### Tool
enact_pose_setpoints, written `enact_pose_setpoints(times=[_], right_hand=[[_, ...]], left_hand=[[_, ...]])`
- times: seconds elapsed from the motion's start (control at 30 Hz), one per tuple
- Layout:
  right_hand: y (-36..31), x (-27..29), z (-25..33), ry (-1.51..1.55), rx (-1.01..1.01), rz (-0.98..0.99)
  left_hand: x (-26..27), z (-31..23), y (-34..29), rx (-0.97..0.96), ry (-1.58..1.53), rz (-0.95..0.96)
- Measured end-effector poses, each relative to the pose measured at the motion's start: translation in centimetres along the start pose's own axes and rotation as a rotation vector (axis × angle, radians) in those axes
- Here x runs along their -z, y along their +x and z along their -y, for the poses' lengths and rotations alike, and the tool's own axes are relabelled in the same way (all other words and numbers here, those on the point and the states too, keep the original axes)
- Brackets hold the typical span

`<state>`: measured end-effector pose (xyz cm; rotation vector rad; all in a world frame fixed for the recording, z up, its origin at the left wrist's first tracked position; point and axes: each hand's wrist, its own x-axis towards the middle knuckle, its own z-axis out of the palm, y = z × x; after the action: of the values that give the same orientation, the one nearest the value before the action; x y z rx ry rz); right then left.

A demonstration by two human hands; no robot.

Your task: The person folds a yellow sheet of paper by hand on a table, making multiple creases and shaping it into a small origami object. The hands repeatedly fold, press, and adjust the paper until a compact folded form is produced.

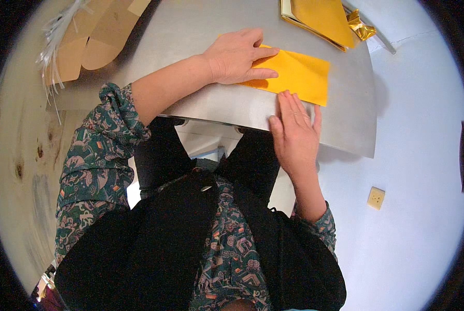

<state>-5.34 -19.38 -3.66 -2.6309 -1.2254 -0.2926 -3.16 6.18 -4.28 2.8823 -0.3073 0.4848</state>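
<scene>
A long yellow sheet (302,75), perhaps paper or thin cloth, lies across the grey table in front of me, with a slight crease near its middle. My left hand (238,58) rests over its left part, fingers stretched toward the right and pressing on it; that end is mostly hidden under the hand. My right hand (296,127) lies flat at the near edge of the sheet, its fingertips touching that edge, fingers extended. Neither hand grips anything.
The metal-grey table (195,98) has a curved right edge beside a pale wall. A stack of yellow sheets (322,20) and a crumpled gold foil piece (361,27) sit at the far right. A cardboard box (100,44) with clear plastic strands (55,44) stands at the far left.
</scene>
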Motion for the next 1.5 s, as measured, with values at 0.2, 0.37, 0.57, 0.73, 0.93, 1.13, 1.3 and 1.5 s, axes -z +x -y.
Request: enact_pose_setpoints(times=[0.2, 0.37, 0.57, 0.73, 0.93, 1.13, 1.3, 1.5], right_hand=[[-1.0, 0.9, -3.2, -0.044, -0.160, 0.073], [-2.5, 1.0, -5.4, -0.052, -0.233, 0.017], [-1.5, 2.2, -7.2, 0.109, -0.171, 0.070], [4.7, 2.2, -8.6, 0.074, 0.160, -0.149], [10.5, -3.1, -8.6, 0.049, 0.109, 0.207], [10.0, -5.1, -9.6, -0.028, 0.111, 0.171], [11.3, -5.6, -9.3, -0.185, 0.123, 0.165], [11.7, -5.8, -9.1, -0.167, 0.352, -0.038]], left_hand=[[0.0, -0.1, 0.1, 0.013, 0.033, 0.018], [-0.2, -0.1, 0.0, 0.033, 0.039, 0.044], [-2.0, 0.9, 0.3, -0.049, -0.128, 0.057], [-2.1, 0.2, 1.3, -0.061, -0.168, 0.000], [-2.5, 0.9, 1.7, -0.064, -0.203, 0.034], [-3.4, 1.3, 1.7, -0.080, -0.155, 0.019], [-3.8, 2.0, 2.4, -0.084, -0.192, 0.043], [-4.5, 2.9, 3.1, -0.102, -0.096, -0.022]])
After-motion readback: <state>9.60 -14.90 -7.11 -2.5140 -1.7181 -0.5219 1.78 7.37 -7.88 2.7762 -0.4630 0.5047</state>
